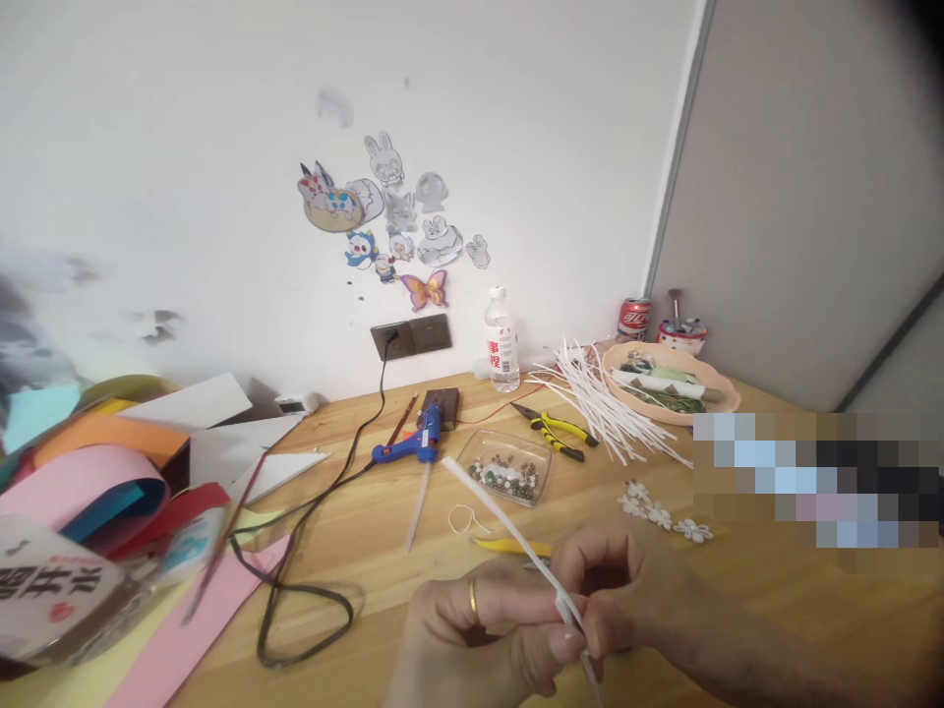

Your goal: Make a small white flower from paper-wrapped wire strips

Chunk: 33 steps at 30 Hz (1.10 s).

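Note:
Both hands meet low in the view, pinching one white pipe cleaner (508,521). A bend or fold in it sits between the fingertips, and its long free end points up and left. My left hand (479,629), with a gold ring, grips it between thumb and index finger. From the other side, the fingertips of my right hand (626,590) press on the same spot. Behind the hands lies a yellow-handled tool (508,546), partly hidden. Several small white flower shapes (659,515) lie to the right of my right hand.
A clear tray of beads (508,479), yellow-black pliers (557,431) and a blue glue gun (420,441) with a black cord lie ahead. White pipe cleaners (605,403), a water bottle (502,344) and a pink dish (727,393) stand behind. Coloured papers (110,442) crowd the left.

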Tool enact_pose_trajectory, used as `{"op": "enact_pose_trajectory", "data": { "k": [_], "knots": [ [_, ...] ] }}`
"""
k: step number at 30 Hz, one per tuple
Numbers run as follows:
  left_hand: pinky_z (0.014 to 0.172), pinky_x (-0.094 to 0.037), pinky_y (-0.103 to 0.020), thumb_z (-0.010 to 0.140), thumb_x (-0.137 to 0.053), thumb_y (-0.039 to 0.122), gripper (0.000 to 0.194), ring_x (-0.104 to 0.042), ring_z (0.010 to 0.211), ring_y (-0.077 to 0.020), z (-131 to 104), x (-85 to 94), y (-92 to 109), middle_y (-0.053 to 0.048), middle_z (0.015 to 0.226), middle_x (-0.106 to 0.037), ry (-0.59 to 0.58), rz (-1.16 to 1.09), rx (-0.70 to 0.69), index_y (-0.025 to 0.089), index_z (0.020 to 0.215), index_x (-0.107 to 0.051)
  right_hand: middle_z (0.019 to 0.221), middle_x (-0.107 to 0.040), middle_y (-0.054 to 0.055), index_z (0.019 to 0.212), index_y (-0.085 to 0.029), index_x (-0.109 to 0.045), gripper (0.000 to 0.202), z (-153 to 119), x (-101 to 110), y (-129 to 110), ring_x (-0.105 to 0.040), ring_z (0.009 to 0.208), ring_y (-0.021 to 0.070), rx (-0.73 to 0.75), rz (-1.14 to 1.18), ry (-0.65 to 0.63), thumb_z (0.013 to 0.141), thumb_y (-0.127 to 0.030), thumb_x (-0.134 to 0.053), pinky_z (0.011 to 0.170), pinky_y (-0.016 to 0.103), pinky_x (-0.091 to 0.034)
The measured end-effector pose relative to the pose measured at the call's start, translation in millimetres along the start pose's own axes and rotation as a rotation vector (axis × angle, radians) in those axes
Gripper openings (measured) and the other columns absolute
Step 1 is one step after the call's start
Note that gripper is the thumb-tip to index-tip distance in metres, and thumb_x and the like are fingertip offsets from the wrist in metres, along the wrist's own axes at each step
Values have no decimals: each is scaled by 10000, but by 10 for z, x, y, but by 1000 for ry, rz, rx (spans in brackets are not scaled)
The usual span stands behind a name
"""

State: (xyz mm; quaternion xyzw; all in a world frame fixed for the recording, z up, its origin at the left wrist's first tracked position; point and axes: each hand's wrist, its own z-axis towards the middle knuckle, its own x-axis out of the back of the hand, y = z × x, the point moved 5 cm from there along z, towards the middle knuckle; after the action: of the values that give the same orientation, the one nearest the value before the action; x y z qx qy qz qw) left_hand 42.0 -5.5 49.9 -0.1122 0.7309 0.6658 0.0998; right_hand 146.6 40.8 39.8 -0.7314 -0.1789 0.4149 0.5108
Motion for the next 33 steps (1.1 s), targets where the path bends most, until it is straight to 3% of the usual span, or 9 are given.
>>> {"op": "enact_pose_trajectory", "data": {
  "k": [3,7,11,17,25,28,30,33],
  "knots": [
    [431,-417,-193,526,-792,274,111,-567,522,-110,15,7,-1,-10,621,-599,-21,1,-108,258,631,-759,523,-628,-23,592,-120,-666,44,-10,-25,7,-520,449,41,-21,-12,-48,577,-84,-685,478,151,-400],
    [513,-476,-272,528,-792,246,135,-598,545,-149,41,-13,-91,-14,646,-603,-93,-108,3,256,658,-760,539,-633,-6,611,-104,-676,56,-16,-36,39,-537,461,50,-43,6,-109,587,-144,-707,483,157,-398],
    [528,-463,-255,539,-786,271,114,-608,632,-176,45,-28,-139,-34,672,-637,-125,-153,99,232,643,-761,523,-614,-24,595,-110,-651,117,-24,-49,64,-526,450,46,-69,51,-133,572,-194,-730,473,156,-394],
    [560,-452,-239,548,-786,255,67,-592,542,-115,43,-71,-95,6,593,-620,-176,-179,52,240,606,-757,491,-575,-38,584,-91,-630,205,-17,-137,76,-486,432,33,-106,164,-215,520,-231,-766,442,132,-350],
    [642,-449,-273,527,-795,251,72,-595,644,-152,40,-70,-110,-8,626,-621,-154,-150,-3,248,585,-754,455,-546,-45,569,-95,-629,168,-3,-137,141,-482,426,30,-79,222,-236,534,-215,-740,481,132,-378],
    [624,-434,-251,468,-817,307,197,-556,606,-128,46,-8,-96,5,606,-607,-41,-108,62,231,639,-755,462,-562,-23,561,-92,-612,121,15,-106,140,-467,388,36,-70,234,-235,562,-195,-675,418,134,-354],
    [594,-414,-212,465,-816,320,269,-507,592,-104,32,101,-19,31,604,-583,144,-40,31,236,708,-736,446,-556,-13,533,-94,-586,129,32,-87,129,-439,348,35,-67,240,-230,581,-205,-632,372,137,-318],
    [667,-422,-216,567,-771,248,185,-530,741,-144,-48,219,272,37,724,-600,365,176,-282,281,728,-687,408,-524,-15,488,-102,-546,163,50,-75,128,-419,326,35,-77,246,-226,591,-215,-602,363,143,-309]
  ]
}}
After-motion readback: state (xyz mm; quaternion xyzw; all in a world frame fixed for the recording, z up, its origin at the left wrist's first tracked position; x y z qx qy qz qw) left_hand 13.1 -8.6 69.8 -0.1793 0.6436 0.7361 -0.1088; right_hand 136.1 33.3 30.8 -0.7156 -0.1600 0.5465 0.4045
